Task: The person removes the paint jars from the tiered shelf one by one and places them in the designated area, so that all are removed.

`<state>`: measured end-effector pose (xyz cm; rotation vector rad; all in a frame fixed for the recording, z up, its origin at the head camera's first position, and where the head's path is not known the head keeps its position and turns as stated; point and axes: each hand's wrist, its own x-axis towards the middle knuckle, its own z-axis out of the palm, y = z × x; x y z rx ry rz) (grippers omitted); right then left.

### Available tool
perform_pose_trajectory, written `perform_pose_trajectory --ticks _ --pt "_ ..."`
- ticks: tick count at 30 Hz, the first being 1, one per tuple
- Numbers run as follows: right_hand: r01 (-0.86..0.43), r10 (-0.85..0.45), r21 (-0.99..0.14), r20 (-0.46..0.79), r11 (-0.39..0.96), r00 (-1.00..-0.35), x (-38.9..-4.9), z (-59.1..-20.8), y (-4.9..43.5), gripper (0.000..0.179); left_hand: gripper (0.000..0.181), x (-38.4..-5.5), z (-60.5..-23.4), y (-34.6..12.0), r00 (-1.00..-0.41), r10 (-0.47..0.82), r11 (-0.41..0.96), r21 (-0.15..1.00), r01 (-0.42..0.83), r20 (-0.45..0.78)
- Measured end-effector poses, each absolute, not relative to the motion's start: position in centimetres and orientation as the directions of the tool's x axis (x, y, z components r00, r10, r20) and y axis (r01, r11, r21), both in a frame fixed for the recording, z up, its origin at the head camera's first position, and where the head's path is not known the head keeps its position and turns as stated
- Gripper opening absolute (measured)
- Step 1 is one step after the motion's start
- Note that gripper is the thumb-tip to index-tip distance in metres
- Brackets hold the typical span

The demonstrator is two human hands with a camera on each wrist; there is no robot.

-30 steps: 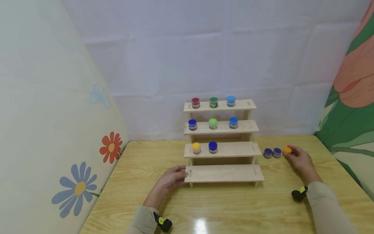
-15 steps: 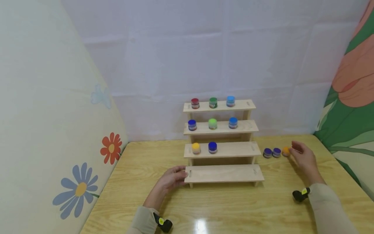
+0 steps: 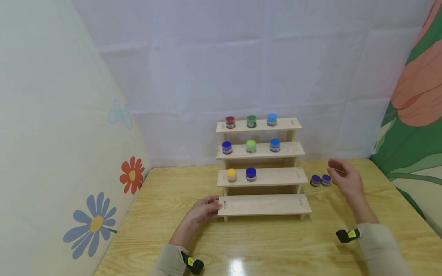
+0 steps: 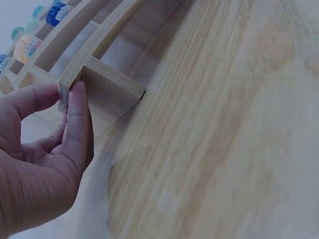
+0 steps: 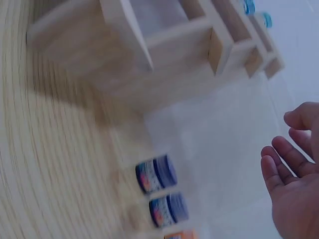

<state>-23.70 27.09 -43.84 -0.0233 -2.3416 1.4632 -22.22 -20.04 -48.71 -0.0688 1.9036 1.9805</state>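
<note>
My left hand (image 3: 202,211) pinches the left end of the lowest step of a four-tier wooden display stand (image 3: 266,205), thumb and fingers on its edge in the left wrist view. Above the table to the stand's right, my right hand (image 3: 348,181) holds nothing, its fingers loosely bent. Two purple-lidded paint jars (image 3: 315,180) stand side by side just left of it. An orange jar (image 5: 180,235) shows at the bottom edge of the right wrist view; in the head view the right hand mostly hides it.
On the stand's top tier are red, green (image 3: 251,121) and light blue jars. The second tier carries dark blue, light green (image 3: 251,146) and blue jars. A yellow jar (image 3: 231,175) and a dark blue jar (image 3: 251,174) sit on the third. White cloth (image 3: 193,76) hangs behind the table.
My right hand has let go of the orange jar beside the purple ones, then lifted and moved left over it. The left hand stays on the stand.
</note>
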Motion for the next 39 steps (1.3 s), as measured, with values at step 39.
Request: perform_pose_trajectory --ticks 39 --pt "-0.429 -0.074 -0.878 0.423 0.211 -0.903 -23.8 -42.2 14.7 0.035 0.059 -22.4 -48.8 -20.1 -0.919 0.244 -0.014 0.946 -0.324 -0.311"
